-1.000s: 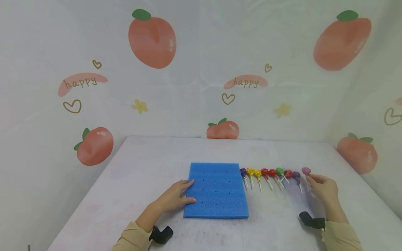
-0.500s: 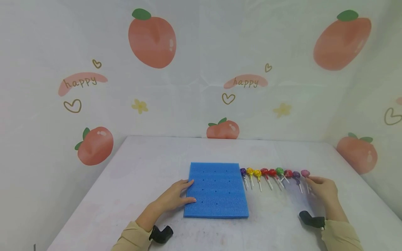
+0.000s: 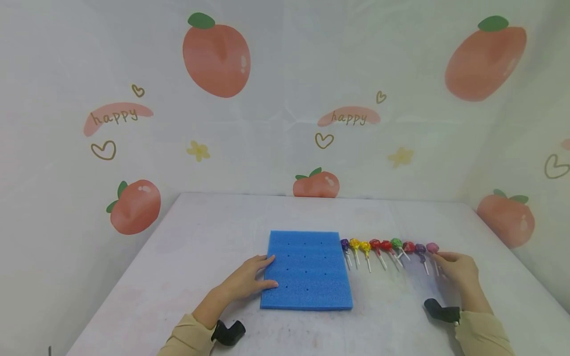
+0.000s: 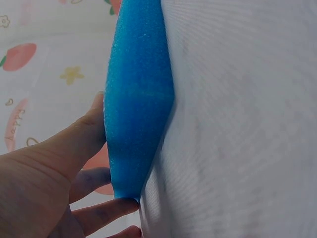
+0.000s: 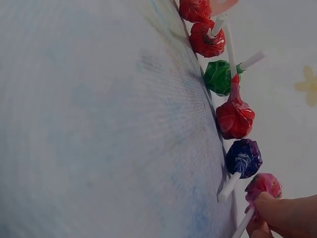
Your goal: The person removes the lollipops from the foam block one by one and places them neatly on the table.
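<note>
My left hand rests at the left edge of a blue foam board dotted with small holes. Thumb and index fingertips lie on its top; in the left wrist view the other fingers sit by the board's side, extended. At the right end of a row of wrapped lollipops, my right hand pinches a pink lollipop just below its head, between thumb and finger. Beside it lies a dark purple lollipop, its stick toward me. A red lollipop and a green lollipop come after that.
Further left in the row are two yellow lollipops, and another purple lollipop close against the board's right edge. Everything lies on a white-covered table. A white curtain printed with fruit hangs behind.
My right hand has lowered the pink lollipop slightly toward me and left, beside the purple one, still pinching it. My left hand and the foam board have stayed put.
</note>
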`<control>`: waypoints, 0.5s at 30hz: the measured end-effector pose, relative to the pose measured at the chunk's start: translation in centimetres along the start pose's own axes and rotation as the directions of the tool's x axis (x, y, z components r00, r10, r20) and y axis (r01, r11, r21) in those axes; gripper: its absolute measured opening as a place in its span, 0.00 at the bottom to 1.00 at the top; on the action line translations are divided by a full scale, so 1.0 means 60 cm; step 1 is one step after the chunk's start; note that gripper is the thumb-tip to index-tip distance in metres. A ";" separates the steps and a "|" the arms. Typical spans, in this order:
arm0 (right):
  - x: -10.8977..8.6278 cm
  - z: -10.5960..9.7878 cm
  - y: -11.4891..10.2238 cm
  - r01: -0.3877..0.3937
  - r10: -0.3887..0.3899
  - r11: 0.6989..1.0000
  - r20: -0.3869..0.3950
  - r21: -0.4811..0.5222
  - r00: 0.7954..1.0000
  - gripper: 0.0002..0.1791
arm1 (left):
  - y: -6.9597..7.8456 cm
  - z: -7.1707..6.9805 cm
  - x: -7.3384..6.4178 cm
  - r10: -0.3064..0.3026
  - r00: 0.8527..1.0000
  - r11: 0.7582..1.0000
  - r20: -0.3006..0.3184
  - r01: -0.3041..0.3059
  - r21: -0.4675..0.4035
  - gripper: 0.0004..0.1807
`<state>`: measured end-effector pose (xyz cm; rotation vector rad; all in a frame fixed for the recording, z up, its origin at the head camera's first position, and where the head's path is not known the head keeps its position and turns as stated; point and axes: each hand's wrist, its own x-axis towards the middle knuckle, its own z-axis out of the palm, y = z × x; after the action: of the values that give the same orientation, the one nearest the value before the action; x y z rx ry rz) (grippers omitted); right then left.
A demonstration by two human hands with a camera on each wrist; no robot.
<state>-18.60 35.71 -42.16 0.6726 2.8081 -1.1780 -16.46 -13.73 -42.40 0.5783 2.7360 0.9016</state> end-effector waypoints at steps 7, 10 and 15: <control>0.001 0.003 0.003 0.022 -0.023 0.999 -0.018 -0.034 1.000 0.28 | -0.001 0.001 0.000 -0.001 1.000 1.000 -0.003 0.001 -0.002 0.40; 0.001 0.003 0.002 0.020 -0.021 0.999 -0.016 -0.028 1.000 0.27 | -0.001 0.001 0.000 0.000 1.000 1.000 -0.003 0.000 -0.003 0.40; -0.001 0.001 0.000 0.042 -0.043 0.999 -0.023 -0.035 0.999 0.26 | 0.000 0.001 0.000 -0.001 1.000 1.000 -0.004 0.001 -0.002 0.40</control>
<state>-18.54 35.63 -42.20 0.6323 2.8690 -1.1326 -16.45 -13.72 -42.46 0.5751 2.7385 0.9064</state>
